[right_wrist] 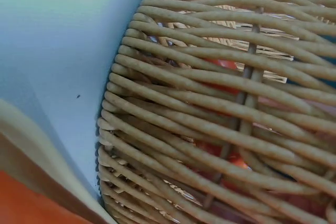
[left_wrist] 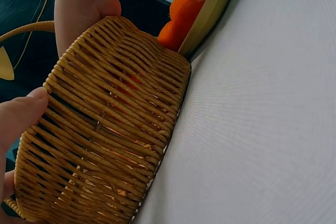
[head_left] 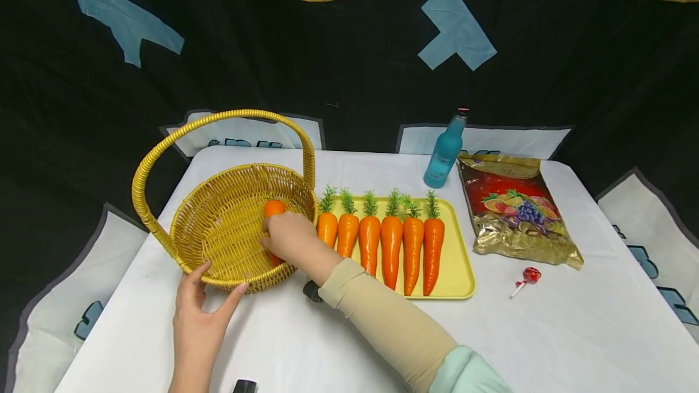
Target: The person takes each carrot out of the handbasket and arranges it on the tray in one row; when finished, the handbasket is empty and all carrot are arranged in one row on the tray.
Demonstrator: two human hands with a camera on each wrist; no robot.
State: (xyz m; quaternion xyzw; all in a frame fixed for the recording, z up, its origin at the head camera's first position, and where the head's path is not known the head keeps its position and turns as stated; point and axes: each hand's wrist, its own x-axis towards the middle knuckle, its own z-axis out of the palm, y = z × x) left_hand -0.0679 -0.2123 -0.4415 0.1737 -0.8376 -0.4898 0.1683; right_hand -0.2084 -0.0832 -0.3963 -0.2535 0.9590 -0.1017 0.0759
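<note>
A yellow wicker basket (head_left: 188, 214) with a tall arched handle stands on the left of the table. My left hand (head_left: 199, 314) holds its near rim, thumb and fingers spread apart; in the left wrist view the thumb (left_wrist: 23, 111) lies against the rim. Reaching inside the basket's right part, my right hand (head_left: 295, 238) grips an orange carrot (head_left: 275, 207), whose middle is hidden behind the fingers. Orange shows through the weave in the right wrist view. Right of the basket, several carrots (head_left: 391, 244) with green tops lie side by side on a yellow tray (head_left: 459, 275).
A blue bottle (head_left: 445, 153) stands behind the tray. To the right lie a red and gold bag (head_left: 519, 211) with fruit pictures and a red lollipop (head_left: 531, 275). A small black object (head_left: 244, 386) is at the near edge. Behind the white table (head_left: 546, 344) hangs a black cloth.
</note>
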